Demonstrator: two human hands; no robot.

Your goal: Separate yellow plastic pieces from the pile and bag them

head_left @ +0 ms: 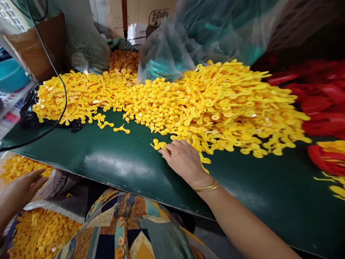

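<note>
Yellow plastic pieces lie heaped along a dark green tabletop (113, 151). My right hand (184, 158), with a gold bracelet at the wrist, is at the front edge of the large heap (231, 104). Its thumb and fingers are closed on a yellow piece (158, 144) that sticks out to the left. At the lower left, my left hand (23, 189) hangs over an open bag of yellow pieces (24, 165), its fingers apart and nothing visible in them. Two loose yellow pieces (122, 128) lie on the table left of my right hand.
Red plastic parts (320, 97) are piled at the right. Behind the heaps stand a clear bag with teal pieces (167, 61) and cardboard boxes. A black cable (64, 97) crosses the left side. Another bag of yellow pieces (43, 230) sits below the table.
</note>
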